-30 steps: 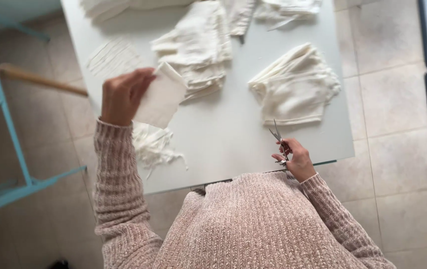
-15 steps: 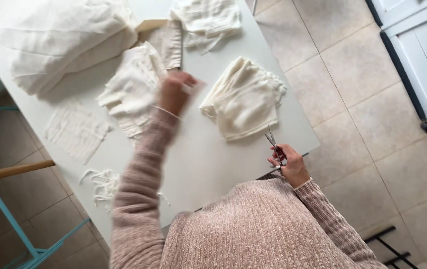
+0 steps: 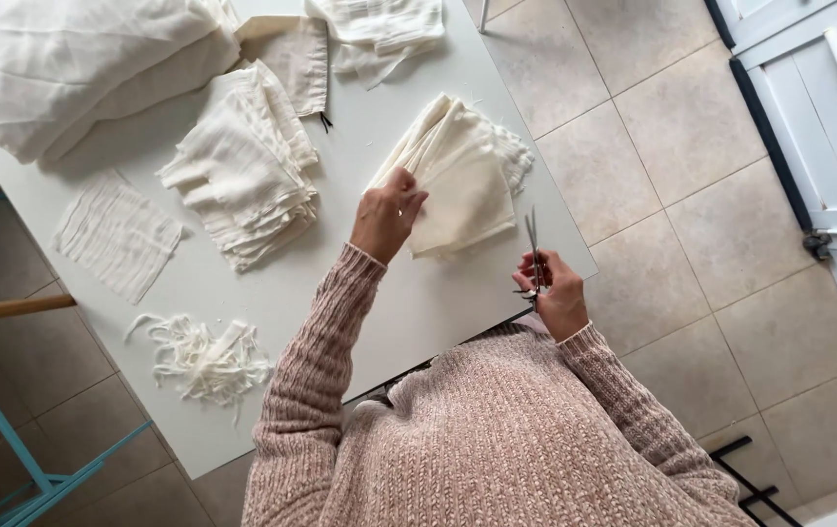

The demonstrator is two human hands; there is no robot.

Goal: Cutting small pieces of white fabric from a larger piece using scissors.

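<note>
Head view: the left hand (image 3: 386, 217) now pinches the near edge of a cream cloth stack (image 3: 462, 176) on the white table (image 3: 418, 303), having left the middle stack (image 3: 243, 166) it reached toward half a second ago. The right hand (image 3: 555, 291) stays closed around the scissors (image 3: 534, 249), blades up, at the table's edge. Cut cloth strips (image 3: 204, 356) lie well apart, beside a ribbed square piece (image 3: 116, 234).

The big cloth bundle (image 3: 67, 68) is cut off at the top edge.
</note>
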